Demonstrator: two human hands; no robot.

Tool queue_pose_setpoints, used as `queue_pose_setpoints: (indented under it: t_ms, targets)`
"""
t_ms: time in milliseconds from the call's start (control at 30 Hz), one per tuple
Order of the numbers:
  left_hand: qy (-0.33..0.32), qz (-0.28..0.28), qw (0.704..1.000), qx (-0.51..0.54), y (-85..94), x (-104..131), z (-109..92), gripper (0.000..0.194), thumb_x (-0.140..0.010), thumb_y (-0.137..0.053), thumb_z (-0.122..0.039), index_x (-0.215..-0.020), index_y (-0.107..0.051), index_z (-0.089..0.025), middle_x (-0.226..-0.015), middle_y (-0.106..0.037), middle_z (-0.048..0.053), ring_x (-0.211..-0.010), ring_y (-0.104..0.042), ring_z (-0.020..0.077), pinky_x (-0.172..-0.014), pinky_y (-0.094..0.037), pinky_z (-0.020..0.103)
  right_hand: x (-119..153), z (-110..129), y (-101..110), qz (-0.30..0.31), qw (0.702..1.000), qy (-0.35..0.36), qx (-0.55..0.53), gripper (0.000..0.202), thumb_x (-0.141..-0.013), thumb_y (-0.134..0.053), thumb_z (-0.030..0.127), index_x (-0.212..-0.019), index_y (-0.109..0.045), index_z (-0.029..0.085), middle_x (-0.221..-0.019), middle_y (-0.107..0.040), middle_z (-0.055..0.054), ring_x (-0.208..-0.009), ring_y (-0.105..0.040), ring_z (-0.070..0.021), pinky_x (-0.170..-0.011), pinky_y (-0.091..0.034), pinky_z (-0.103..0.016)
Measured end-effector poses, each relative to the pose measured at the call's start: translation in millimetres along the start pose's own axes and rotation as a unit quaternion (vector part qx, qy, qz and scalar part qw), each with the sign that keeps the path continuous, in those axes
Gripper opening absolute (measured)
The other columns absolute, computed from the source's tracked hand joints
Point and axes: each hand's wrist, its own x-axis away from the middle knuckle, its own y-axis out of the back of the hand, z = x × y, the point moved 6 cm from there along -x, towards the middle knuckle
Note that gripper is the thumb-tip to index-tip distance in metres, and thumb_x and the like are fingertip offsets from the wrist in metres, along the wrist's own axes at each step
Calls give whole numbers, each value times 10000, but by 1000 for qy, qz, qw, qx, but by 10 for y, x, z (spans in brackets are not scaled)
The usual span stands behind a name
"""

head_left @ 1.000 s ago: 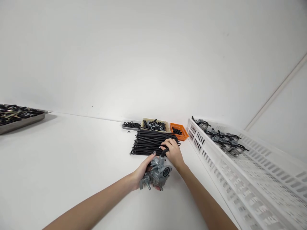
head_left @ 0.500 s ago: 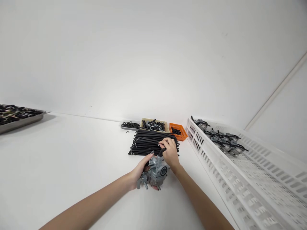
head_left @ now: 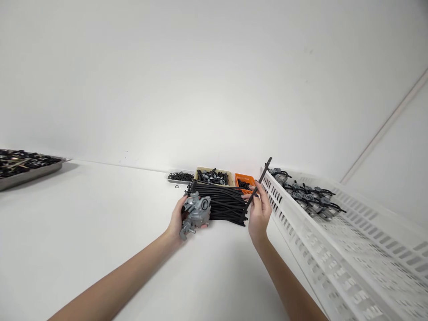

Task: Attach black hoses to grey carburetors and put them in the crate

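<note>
A grey metal carburetor [head_left: 198,213] rests in my left hand [head_left: 177,218], whose fingers wrap around its left side and underneath. My right hand [head_left: 260,211] is closed on a black rubber hose [head_left: 259,185], held slanting up to the right. Behind and between the hands lies a pile of similar black hoses [head_left: 227,203] on the white table [head_left: 133,232]. The carburetor hides the left end of the pile. Part of the orange basket [head_left: 244,177], holding small black pieces, is hidden by the right hand.
A white slatted crate [head_left: 310,240] at the right holds several carburetors [head_left: 309,196] with black hoses. Along the wall stand a cream tray [head_left: 230,177] of black and grey parts and a clear tray [head_left: 169,177] of black rings. One ring [head_left: 177,186] lies loose. A metal tray [head_left: 50,167] is far left.
My right hand has moved right and lifted one hose from the pile. My left hand has carried the carburetor left and farther from me, toward the pile's left end.
</note>
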Motion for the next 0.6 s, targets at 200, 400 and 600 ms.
queue_pose_setpoints:
  t_ms: [200,400,600]
  targets:
    - [-116,-44,992,18,73,-9,-319,375,-829,-471,-437,-1036,-606,-153,-813,-718,68,-723,-695,232,-603,-586,368,57,108,-95,22,997,-34,-71,230,-791,-628,270,-994,-546,199,-847,-693,-41,-676,-639,-153,-714,-515,-329]
    - [-144,-61,988,17,134,-42,-332,357,-793,-497,-447,-946,-613,-146,-730,-696,43,-664,-684,207,-583,-587,342,177,87,-130,-27,996,-60,-65,290,-832,-563,462,-809,-389,231,-431,-525,102,-325,-441,-85,-368,-363,-189]
    - [-143,-72,987,9,126,-17,-265,322,-785,-518,-450,-903,-594,-160,-729,-701,36,-685,-689,211,-571,-584,323,268,-114,-252,14,986,-135,-92,343,-808,-575,496,-751,-374,224,-417,-507,95,-317,-410,-71,-332,-314,-170]
